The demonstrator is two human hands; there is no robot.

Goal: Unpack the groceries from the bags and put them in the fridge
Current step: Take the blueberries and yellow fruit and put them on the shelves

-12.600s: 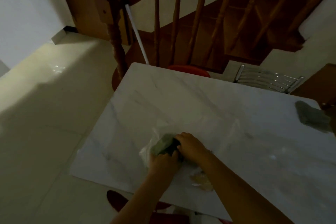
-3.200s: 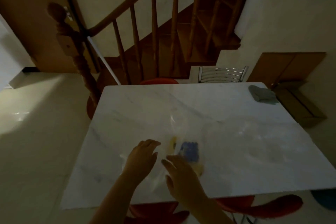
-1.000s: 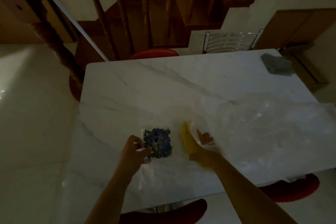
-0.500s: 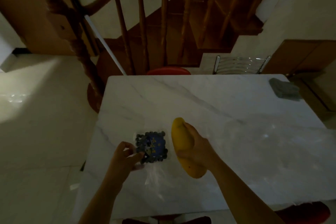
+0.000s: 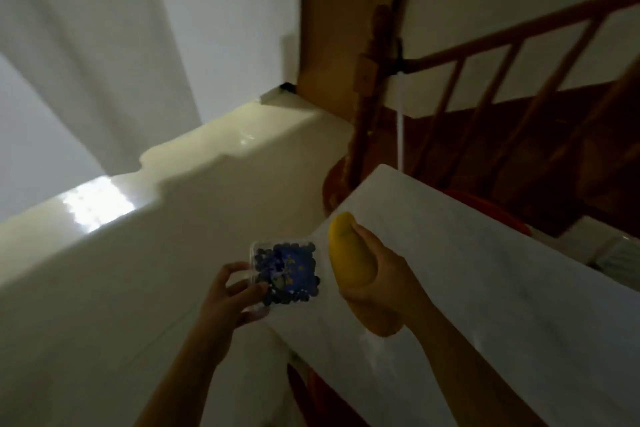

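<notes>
My left hand (image 5: 231, 295) grips a clear plastic box of blueberries (image 5: 285, 269) by its near left corner, held in the air beyond the left edge of the white marble table (image 5: 485, 288). My right hand (image 5: 375, 279) is wrapped around a long yellow fruit (image 5: 349, 260), lifted above the table's left end. The two items are side by side, a little apart. No bag and no fridge is in view.
A pale tiled floor (image 5: 173, 218) spreads to the left, with a bright patch of light. A wooden newel post (image 5: 369, 94) and stair railing (image 5: 519, 45) stand behind the table. A red stool (image 5: 485, 206) sits at the table's far side.
Both hands lifted the blueberry box and the yellow fruit off the table. The view swung left, so the floor and a white wall now fill the left side.
</notes>
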